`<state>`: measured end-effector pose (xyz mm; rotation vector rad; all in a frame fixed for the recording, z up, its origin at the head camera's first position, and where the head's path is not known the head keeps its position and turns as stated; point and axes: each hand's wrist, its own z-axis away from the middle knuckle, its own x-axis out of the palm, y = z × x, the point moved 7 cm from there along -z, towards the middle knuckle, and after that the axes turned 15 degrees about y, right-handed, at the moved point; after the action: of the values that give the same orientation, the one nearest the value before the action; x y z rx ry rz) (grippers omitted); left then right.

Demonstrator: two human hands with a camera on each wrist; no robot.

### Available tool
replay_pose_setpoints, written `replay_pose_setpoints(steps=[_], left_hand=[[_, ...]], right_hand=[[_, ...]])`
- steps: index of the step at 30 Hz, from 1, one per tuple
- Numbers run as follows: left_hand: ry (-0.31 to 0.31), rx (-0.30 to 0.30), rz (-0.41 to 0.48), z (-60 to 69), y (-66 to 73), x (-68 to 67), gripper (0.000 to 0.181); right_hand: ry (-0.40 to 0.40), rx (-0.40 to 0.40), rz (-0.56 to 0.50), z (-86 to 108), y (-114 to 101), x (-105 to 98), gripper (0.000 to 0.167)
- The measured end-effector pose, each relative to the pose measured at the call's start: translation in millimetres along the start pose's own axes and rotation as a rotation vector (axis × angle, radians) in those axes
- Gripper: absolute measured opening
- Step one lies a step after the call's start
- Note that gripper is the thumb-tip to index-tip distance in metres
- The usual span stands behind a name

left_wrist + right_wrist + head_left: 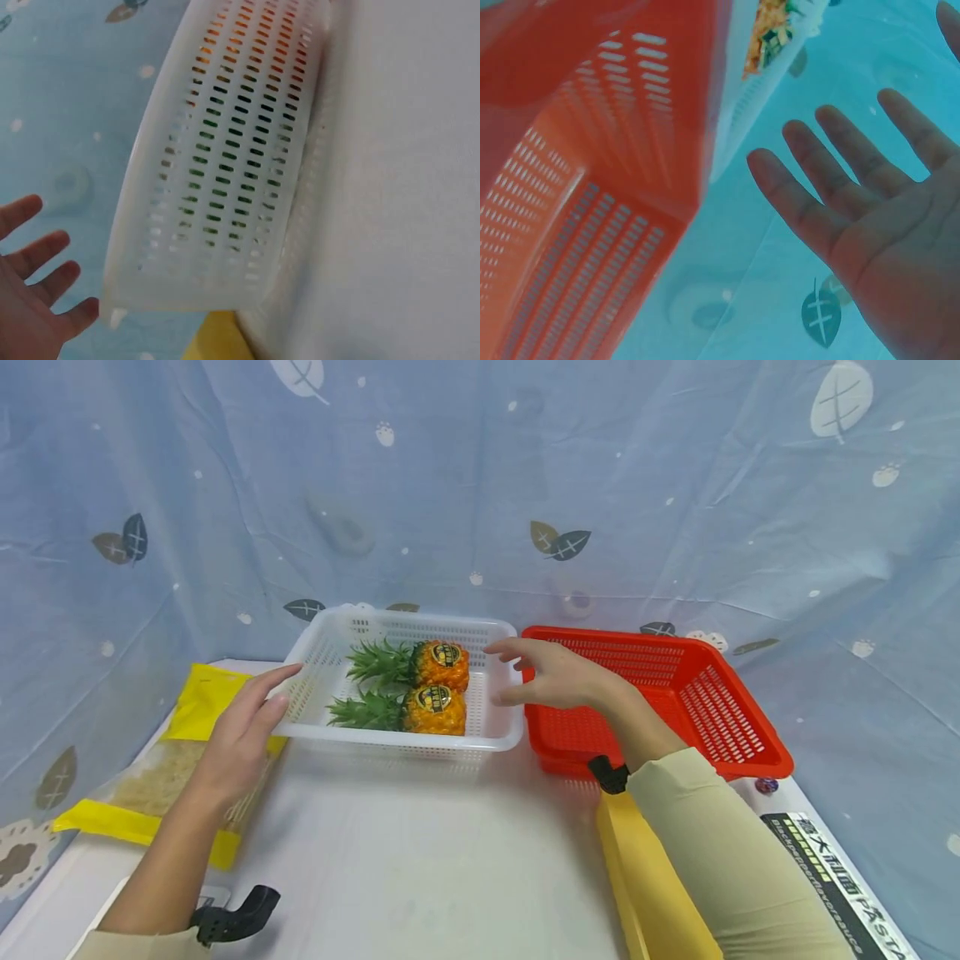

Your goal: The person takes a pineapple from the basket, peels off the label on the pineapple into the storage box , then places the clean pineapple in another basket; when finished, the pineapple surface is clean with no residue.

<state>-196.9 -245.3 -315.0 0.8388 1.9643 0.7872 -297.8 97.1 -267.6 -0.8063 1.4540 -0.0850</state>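
A white slotted plastic basket (420, 743) stands at the back of the white table. Two pineapples lie in it, an upper one (442, 665) and a lower one (435, 710), green crowns pointing left and dark labels on their orange bodies. My left hand (243, 727) is at the basket's left end, fingers spread; in the left wrist view its fingertips come close to the basket's corner, and contact cannot be made out. Over the basket's right end hovers my right hand (555, 675), its fingers (847, 150) extended and apart in the right wrist view. Both hands are without a load.
A red slotted basket (720, 718) stands right of the white one, beneath my right forearm. Yellow-ended clear packaging (157, 777) lies at the left. A yellow box (637, 877) and a black-and-white pasta package (832, 877) are at the right. Patterned blue cloth (450, 485) hangs behind.
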Motion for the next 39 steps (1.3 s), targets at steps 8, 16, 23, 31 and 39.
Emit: replay_pose_setpoints(steps=[8, 16, 23, 31, 39], left_hand=[[0.071, -0.068, -0.014, 2.5, -16.9, -13.8, 0.053], [0.077, -0.218, -0.108, 5.5, -42.6, -18.4, 0.068], [0.060, -0.324, -0.076, 13.2, -55.8, -11.3, 0.077], [0.057, -0.485, 0.059, 19.3, -70.5, -3.6, 0.085], [0.181, -0.672, 0.328, 21.8, -80.4, 10.7, 0.073]], right_hand=[[-0.101, -0.003, -0.096, -19.8, -11, 14, 0.071], [-0.215, -0.012, -0.141, -44.1, -20, 36, 0.076], [-0.292, -0.016, -0.125, -62.8, -24, 51, 0.075], [-0.421, 0.003, -0.032, -73.3, -31, 72, 0.076], [-0.442, 0.044, -0.006, -78.7, -29, 83, 0.078]])
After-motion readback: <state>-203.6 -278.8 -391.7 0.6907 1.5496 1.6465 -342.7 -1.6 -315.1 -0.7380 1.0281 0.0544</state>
